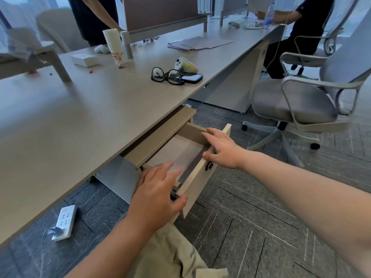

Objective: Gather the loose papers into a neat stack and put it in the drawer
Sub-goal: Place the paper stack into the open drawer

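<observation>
Pale papers [181, 155] in open drawer [197, 177], partly hidden by hands [158, 189]

Long desk [80, 109] carries glasses [167, 76], phone [192, 78], cup stack [114, 46], white box [84, 59], papers [198, 43].

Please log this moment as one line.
beige wooden drawer: open | flat papers: inside | left hand, right hand: open, over drawer

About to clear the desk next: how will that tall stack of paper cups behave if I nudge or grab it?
The stack of paper cups stands tall on a narrow base, so a sideways push would probably tip it rather than slide it. Being paper, it is likely light and would crush under a hard squeeze. Once on its side on the desk, it may roll in a curve.
</observation>
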Demonstrator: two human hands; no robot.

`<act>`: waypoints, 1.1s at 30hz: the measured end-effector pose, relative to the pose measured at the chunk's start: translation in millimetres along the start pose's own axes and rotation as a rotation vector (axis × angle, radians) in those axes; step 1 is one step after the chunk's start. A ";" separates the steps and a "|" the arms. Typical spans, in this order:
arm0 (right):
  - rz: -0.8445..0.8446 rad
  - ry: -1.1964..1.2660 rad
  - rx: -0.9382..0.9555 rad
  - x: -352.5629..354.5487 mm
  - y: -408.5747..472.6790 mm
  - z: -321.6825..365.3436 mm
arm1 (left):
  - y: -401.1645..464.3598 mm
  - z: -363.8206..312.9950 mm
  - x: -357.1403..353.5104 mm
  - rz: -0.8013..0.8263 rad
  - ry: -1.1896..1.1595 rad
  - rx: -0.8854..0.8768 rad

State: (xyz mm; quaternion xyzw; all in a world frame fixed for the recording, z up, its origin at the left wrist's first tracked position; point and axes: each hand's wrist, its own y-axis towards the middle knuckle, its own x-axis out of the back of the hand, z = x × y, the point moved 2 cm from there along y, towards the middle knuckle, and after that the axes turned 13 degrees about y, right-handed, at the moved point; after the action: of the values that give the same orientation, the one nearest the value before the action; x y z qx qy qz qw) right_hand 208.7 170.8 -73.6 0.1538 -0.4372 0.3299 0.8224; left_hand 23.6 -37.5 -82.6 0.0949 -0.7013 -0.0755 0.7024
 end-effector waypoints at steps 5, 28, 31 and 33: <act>0.008 0.052 0.039 -13.6 21.4 20.9 | 10.1 26.3 -0.6 0.084 0.087 0.206; -0.172 -0.177 0.380 -60.9 109.8 59.6 | 28.3 95.8 -26.7 -0.137 0.106 0.223; -0.153 -0.206 0.340 -62.2 115.1 59.6 | 29.4 98.3 -28.8 -0.147 0.097 0.216; -0.156 -0.234 0.314 -61.0 115.8 62.9 | 29.7 98.6 -28.6 -0.159 0.107 0.216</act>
State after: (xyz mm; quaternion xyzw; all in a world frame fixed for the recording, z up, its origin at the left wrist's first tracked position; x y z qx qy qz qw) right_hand 67.1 197.0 -91.8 0.3508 -0.4596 0.3093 0.7550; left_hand -75.9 -4.6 -103.4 0.2290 -0.6573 -0.0498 0.7162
